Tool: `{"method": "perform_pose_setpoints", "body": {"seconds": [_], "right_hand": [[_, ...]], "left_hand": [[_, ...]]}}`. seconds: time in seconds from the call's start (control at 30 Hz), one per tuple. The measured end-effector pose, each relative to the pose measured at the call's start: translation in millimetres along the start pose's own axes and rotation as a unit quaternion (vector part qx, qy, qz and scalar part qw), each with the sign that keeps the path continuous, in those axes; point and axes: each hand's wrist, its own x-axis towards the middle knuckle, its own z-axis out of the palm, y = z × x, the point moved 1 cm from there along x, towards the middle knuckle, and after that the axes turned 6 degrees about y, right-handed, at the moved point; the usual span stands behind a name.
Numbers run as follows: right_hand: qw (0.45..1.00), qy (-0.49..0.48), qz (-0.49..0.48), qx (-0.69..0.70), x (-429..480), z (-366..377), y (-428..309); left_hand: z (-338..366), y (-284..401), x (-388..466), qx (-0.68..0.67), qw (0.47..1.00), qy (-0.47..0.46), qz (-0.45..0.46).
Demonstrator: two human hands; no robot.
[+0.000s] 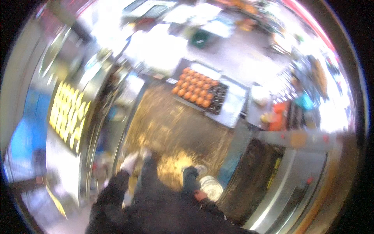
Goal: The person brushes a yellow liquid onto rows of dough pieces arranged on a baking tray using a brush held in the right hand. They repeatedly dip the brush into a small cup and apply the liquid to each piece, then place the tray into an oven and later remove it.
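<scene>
Motion blur softens most of the view. Low on the right side of my body, my right hand (200, 195) is at the rim of a white bucket (211, 187) and appears to grip it. Pale contents show inside the bucket, but I cannot tell what they are. My left hand (129, 164), which looks white as if gloved, hangs beside my left leg, near a metal counter's edge (124, 137). Its fingers are too blurred to make out. My feet stand on a brown, stained floor (172, 122) with yellowish patches.
Ahead, a dark tray (220, 99) carries rows of round orange-brown items (194, 87), possibly eggs. At left, yellow strips (69, 112) lie in rows on a tray atop a counter. Metal equipment (292, 175) with a dark front stands close on my right. An orange container (276, 117) sits farther right.
</scene>
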Motion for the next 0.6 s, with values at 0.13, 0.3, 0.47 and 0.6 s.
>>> {"method": "perform_pose_setpoints", "body": {"seconds": [0.13, 0.3, 0.47, 0.6], "right_hand": [[0.994, 0.097, 0.017, -0.045, 15.0, -60.6, -9.8], [0.997, 0.025, 0.013, 0.068, 15.8, -149.4, -221.0], [0.713, -0.072, -0.139, 0.683, 8.1, -211.6, -504.5], [0.863, 0.012, -0.255, 0.437, 24.1, -208.7, -668.9]], "left_hand": [[-16.0, -51.4, -29.0, -0.361, 0.926, 0.040, -0.102], [-40.0, -104.7, -69.8, -0.728, 0.575, 0.086, -0.364], [-99.2, -146.9, -114.5, -0.833, 0.362, 0.248, -0.336], [-118.6, -173.0, -107.0, -0.882, 0.266, 0.298, -0.252]]}}
